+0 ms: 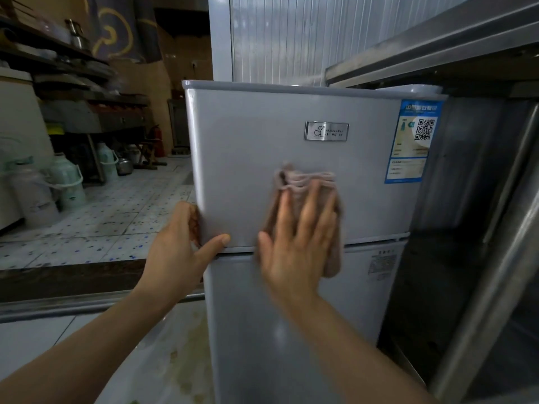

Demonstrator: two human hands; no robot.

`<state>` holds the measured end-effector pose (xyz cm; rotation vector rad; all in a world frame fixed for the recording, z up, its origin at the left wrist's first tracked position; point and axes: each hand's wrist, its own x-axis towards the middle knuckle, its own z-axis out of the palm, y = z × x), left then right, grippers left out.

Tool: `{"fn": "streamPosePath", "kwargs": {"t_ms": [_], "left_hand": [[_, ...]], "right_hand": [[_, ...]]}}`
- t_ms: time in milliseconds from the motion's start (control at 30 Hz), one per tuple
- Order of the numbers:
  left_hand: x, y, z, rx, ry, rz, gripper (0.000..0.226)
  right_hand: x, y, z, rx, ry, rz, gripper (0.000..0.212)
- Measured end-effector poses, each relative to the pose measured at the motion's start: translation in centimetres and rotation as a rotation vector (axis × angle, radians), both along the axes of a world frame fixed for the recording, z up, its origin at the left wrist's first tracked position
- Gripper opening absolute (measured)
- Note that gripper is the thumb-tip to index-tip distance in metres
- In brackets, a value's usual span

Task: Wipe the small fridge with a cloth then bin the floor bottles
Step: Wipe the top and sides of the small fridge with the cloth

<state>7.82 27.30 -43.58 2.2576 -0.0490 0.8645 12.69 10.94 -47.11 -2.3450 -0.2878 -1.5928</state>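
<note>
A small silver two-door fridge (250, 147) fills the middle of the head view, with a brand badge and a blue energy label on its upper door. My right hand (294, 243) lies flat on a brownish-pink cloth (303, 182), pressing it against the lower part of the upper door. My left hand (180, 243) grips the upper door's lower left corner, thumb on the front and fingers wrapped around the side edge. No floor bottles can be picked out with certainty.
A stainless steel counter (481, 199) stands tight against the fridge's right side. To the left, several pale thermos jugs (64, 182) sit on the speckled tile floor (122, 217). Dark shelves with cookware (73, 53) line the far left wall. A stained white surface (163, 345) lies below my arms.
</note>
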Motion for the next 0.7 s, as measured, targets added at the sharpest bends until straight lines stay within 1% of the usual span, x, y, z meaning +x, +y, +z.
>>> {"fn": "streamPosePath", "kwargs": {"t_ms": [67, 133, 167, 200, 300, 367, 400, 433, 533, 600, 633, 700], "left_hand": [[-0.2, 0.1, 0.3, 0.012, 0.02, -0.008, 0.036], [-0.3, 0.3, 0.4, 0.021, 0.035, -0.022, 0.035], [-0.3, 0.4, 0.5, 0.024, 0.04, -0.028, 0.035], [-0.3, 0.5, 0.6, 0.024, 0.043, -0.031, 0.034], [-0.2, 0.5, 0.5, -0.009, 0.038, -0.045, 0.034], [-0.2, 0.4, 0.4, -0.04, 0.036, -0.068, 0.035], [-0.2, 0.4, 0.4, -0.045, 0.034, -0.078, 0.035], [-0.3, 0.3, 0.4, -0.039, 0.032, -0.087, 0.035], [-0.5, 0.9, 0.6, -0.019, 0.058, -0.131, 0.033], [-1.1, 1.9, 0.4, -0.035, 0.124, -0.194, 0.031], [-1.5, 2.5, 0.2, -0.046, 0.165, -0.236, 0.034], [-2.4, 3.6, -0.2, -0.055, 0.221, -0.315, 0.049]], "right_hand": [[-0.2, 1.0, 0.1, -0.087, -0.011, 0.058, 0.077], [0.4, -1.5, 0.1, -0.182, -0.023, 0.068, 0.074], [0.8, -3.5, 0.1, -0.192, -0.022, 0.042, 0.073], [1.2, -5.5, 0.2, -0.152, -0.005, 0.001, 0.072], [1.6, -8.8, 0.7, 0.118, 0.096, -0.101, 0.071], [1.5, -7.4, 0.9, 0.233, 0.101, -0.119, 0.07], [1.3, -6.1, 1.0, 0.24, 0.083, -0.108, 0.07], [1.0, -4.5, 1.1, 0.197, 0.058, -0.085, 0.071], [-0.4, 0.4, 0.7, -0.128, -0.007, 0.014, 0.073], [-0.9, 1.7, 0.9, -0.276, -0.027, 0.081, 0.071], [-0.8, 1.4, 1.4, -0.325, -0.039, 0.102, 0.07], [-0.2, -0.7, 2.9, -0.375, -0.082, 0.081, 0.065]]}}
